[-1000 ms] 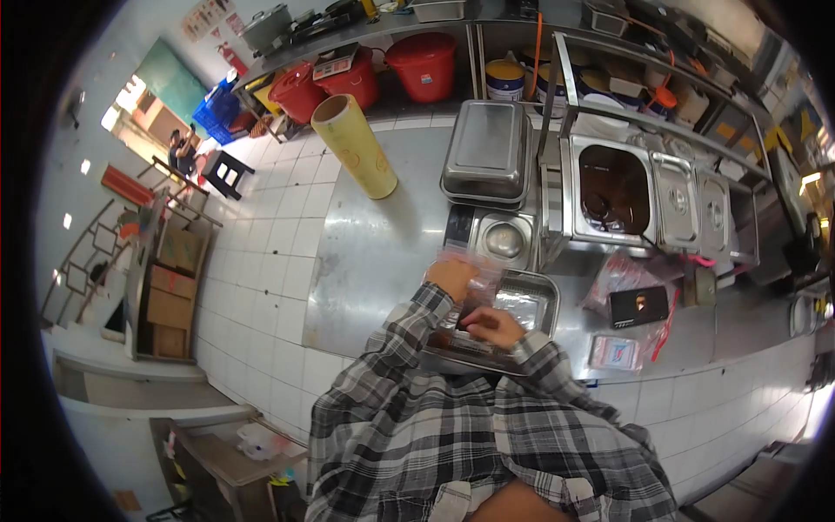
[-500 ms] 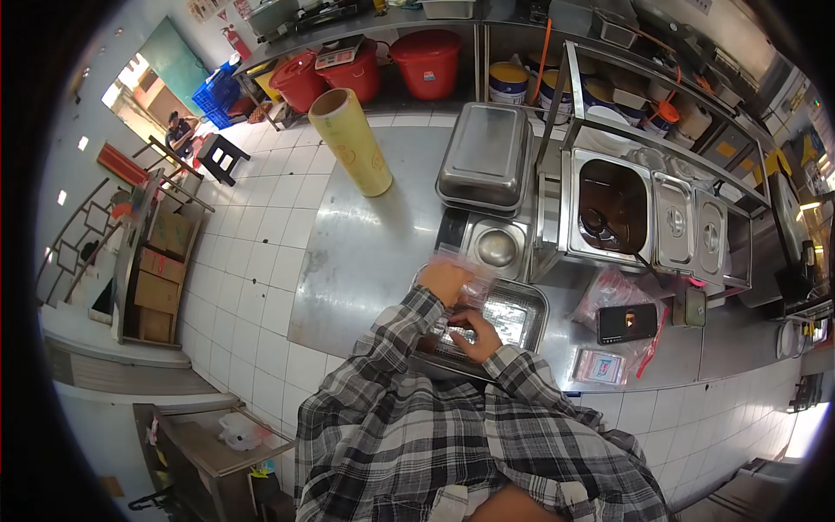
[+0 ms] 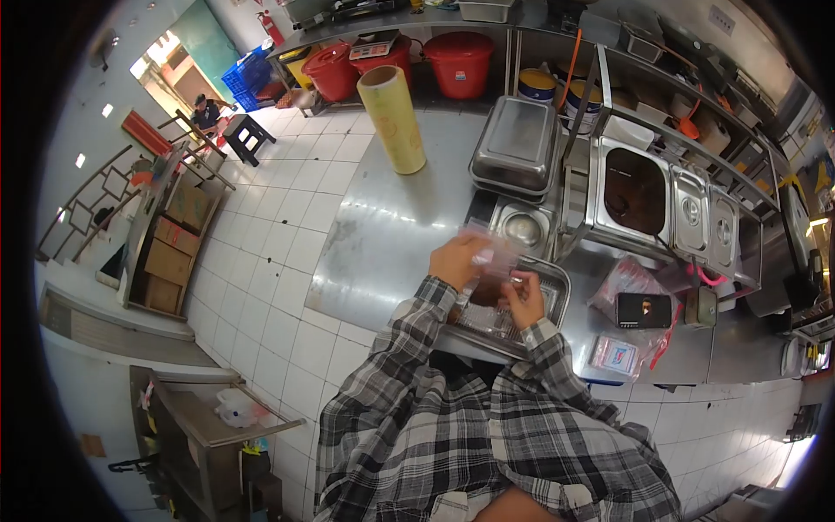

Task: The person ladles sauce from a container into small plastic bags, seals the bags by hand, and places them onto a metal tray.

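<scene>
My left hand is closed on a clear plastic bag with a reddish edge, raised over a steel tray. Close by, my right hand has its thumb and fingers bent together at the lower side of the bag; whether they pinch the bag itself is blurred. Something dark brown shows between the hands, too unclear to name. The rectangular tray sits at the table's front edge, with shiny clear plastic inside. Just behind it is a steel pan with a round bowl shape.
A tall roll of yellowish wrap stands on the steel table. An upturned steel pan lies behind the tray. To the right are a phone, a packet of small bags and a sauce container. A person sits far left.
Both hands have risen a little from the tray, the bag with them, and the right fingers have come up to the bag. The whole view has shifted slightly.
</scene>
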A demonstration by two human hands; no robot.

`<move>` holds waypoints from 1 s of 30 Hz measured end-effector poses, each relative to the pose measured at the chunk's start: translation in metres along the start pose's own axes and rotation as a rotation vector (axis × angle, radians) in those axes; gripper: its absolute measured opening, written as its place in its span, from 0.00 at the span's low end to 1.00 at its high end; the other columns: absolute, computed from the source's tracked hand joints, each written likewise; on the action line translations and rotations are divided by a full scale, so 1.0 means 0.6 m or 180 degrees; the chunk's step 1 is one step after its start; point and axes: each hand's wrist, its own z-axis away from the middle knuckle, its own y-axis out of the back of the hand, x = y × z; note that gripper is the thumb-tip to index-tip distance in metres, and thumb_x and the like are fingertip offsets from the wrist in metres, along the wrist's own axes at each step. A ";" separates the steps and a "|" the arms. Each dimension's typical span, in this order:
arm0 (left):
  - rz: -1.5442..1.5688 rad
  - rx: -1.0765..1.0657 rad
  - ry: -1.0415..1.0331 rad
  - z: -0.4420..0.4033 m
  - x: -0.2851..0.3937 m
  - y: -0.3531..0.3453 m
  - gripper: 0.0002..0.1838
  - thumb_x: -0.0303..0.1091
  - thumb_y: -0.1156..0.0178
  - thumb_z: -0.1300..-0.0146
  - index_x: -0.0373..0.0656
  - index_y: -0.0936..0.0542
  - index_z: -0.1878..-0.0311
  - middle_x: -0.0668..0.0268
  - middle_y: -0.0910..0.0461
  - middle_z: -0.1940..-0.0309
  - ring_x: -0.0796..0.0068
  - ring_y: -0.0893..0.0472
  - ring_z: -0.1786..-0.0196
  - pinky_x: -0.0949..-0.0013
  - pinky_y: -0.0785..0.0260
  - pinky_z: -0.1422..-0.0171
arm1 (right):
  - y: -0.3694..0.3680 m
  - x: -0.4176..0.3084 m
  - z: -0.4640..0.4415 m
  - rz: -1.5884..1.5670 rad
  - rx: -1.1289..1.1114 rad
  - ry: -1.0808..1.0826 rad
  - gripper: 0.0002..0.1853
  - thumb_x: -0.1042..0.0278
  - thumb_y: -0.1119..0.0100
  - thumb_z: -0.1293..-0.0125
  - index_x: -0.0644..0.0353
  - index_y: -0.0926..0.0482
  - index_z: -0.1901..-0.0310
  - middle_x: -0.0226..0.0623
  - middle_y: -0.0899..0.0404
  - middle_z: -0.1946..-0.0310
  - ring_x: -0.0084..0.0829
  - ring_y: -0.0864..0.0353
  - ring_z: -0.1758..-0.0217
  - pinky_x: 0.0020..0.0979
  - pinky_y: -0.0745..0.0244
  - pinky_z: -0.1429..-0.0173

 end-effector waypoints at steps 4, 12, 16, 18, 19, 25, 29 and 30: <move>0.1038 0.0620 0.0132 0.018 -0.014 -0.005 0.20 0.41 0.29 0.43 0.49 0.17 0.48 0.65 0.17 0.52 0.66 0.17 0.52 0.64 0.25 0.50 | -0.002 0.032 -0.005 -0.0254 -0.0115 0.0130 0.23 0.73 0.40 0.31 0.57 0.37 0.37 0.45 0.22 0.48 0.30 0.20 0.52 0.31 0.18 0.54; 0.6430 0.0133 0.1875 0.182 0.006 0.066 0.36 0.64 0.53 0.29 0.47 0.35 0.29 0.72 0.23 0.46 0.84 0.29 0.65 0.83 0.37 0.72 | -0.023 -0.091 0.131 0.0201 0.0809 0.0993 0.36 0.70 0.38 0.33 0.53 0.49 0.29 0.53 0.34 0.33 0.38 0.29 0.34 0.40 0.25 0.38; 0.6894 0.0022 0.1858 0.259 0.021 0.063 0.37 0.67 0.55 0.30 0.49 0.36 0.28 0.70 0.27 0.38 0.79 0.28 0.61 0.81 0.35 0.67 | -0.067 -0.192 0.206 0.1980 0.1121 0.2672 0.37 0.71 0.40 0.34 0.53 0.50 0.29 0.51 0.46 0.25 0.42 0.41 0.25 0.46 0.35 0.30; 0.7003 -0.0067 0.1854 0.276 0.052 0.071 0.37 0.67 0.56 0.30 0.51 0.37 0.27 0.70 0.27 0.38 0.78 0.27 0.60 0.81 0.35 0.66 | -0.081 -0.218 0.223 0.1620 0.1363 0.2586 0.35 0.72 0.41 0.34 0.53 0.48 0.29 0.48 0.46 0.25 0.42 0.41 0.25 0.45 0.33 0.32; 0.7055 -0.0225 0.1841 0.272 0.068 0.074 0.37 0.67 0.57 0.30 0.52 0.37 0.27 0.69 0.27 0.38 0.77 0.26 0.60 0.81 0.34 0.66 | -0.077 -0.230 0.223 0.1460 0.1582 0.2567 0.35 0.72 0.41 0.34 0.54 0.47 0.29 0.47 0.45 0.25 0.42 0.41 0.25 0.44 0.32 0.32; 0.6307 -0.1134 0.1862 0.257 0.165 0.089 0.38 0.68 0.60 0.29 0.57 0.44 0.23 0.67 0.32 0.35 0.75 0.26 0.49 0.81 0.31 0.66 | -0.051 -0.262 0.273 0.0849 0.0247 0.1280 0.31 0.69 0.34 0.38 0.55 0.35 0.35 0.39 0.26 0.42 0.34 0.24 0.41 0.38 0.27 0.41; 0.5651 -0.1570 0.1681 0.226 0.232 0.060 0.38 0.66 0.60 0.27 0.56 0.46 0.22 0.68 0.36 0.34 0.74 0.29 0.41 0.81 0.31 0.66 | 0.007 -0.256 0.278 0.0906 -0.0009 0.0877 0.38 0.67 0.25 0.47 0.54 0.34 0.36 0.36 0.21 0.50 0.29 0.23 0.48 0.34 0.22 0.48; 0.5501 -0.1512 0.1859 0.217 0.254 0.038 0.36 0.64 0.56 0.27 0.58 0.46 0.22 0.68 0.30 0.38 0.76 0.25 0.48 0.81 0.31 0.67 | 0.034 -0.253 0.278 0.0823 -0.0029 0.0790 0.39 0.66 0.24 0.48 0.54 0.35 0.35 0.36 0.20 0.51 0.28 0.22 0.50 0.33 0.22 0.50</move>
